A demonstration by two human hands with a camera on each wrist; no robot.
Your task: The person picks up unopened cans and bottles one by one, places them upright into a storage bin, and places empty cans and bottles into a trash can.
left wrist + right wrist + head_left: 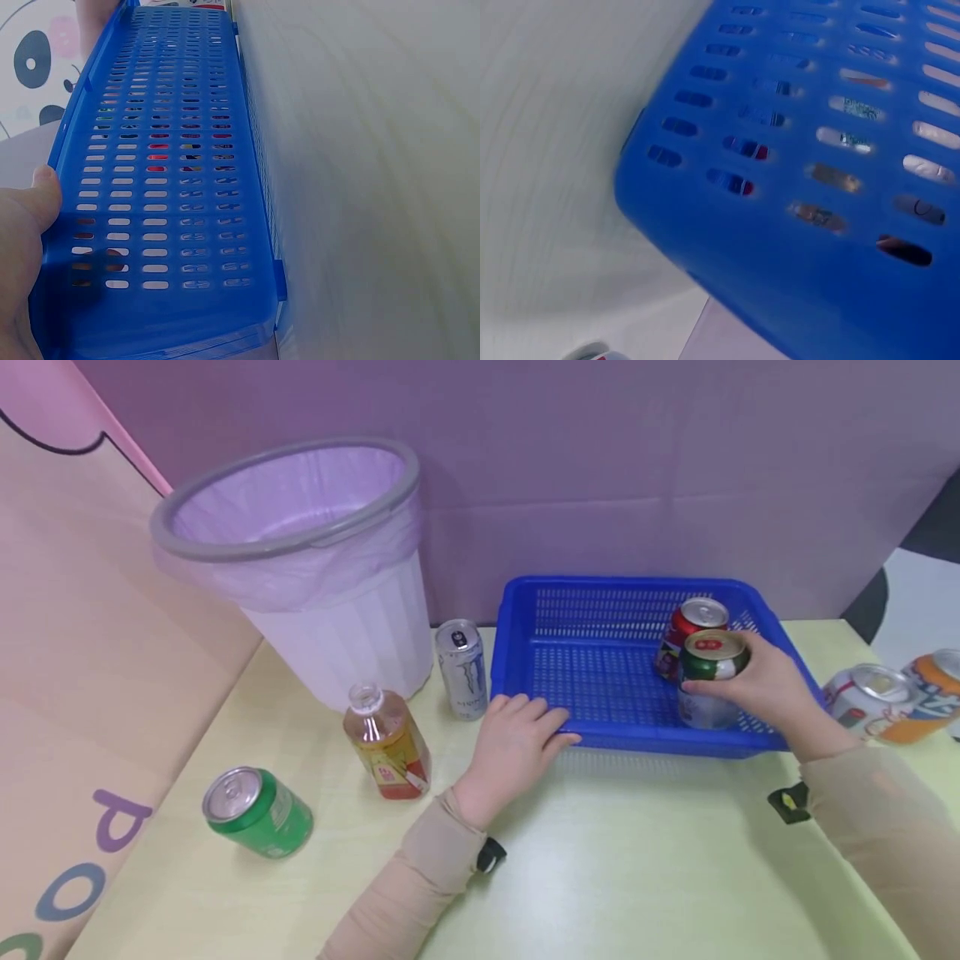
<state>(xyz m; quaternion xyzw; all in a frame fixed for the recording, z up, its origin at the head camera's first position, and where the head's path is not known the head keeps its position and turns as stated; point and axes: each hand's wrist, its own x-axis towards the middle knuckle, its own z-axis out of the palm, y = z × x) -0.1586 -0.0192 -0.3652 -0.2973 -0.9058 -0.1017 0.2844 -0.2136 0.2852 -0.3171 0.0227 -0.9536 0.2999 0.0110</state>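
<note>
Toward the right end of the blue basket (660,740), the right hand (767,685) is gripping a green-and-silver can (703,669), thumb and fingers curling round it, just beside a red can (678,635). The left hand (516,745) is holding the near rim by the left corner. Outside the left wall, a silver Monster can (467,673) is standing. An orange can (933,695) is running off frame; wall slots are obscuring labels in wrist views.

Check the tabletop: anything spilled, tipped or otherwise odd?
One oddity: the drink bottle in front of the bin appears uncapped, its clear neck bare, so it could spill if knocked. No spill shows on the table, and the blue basket looks intact.
</note>
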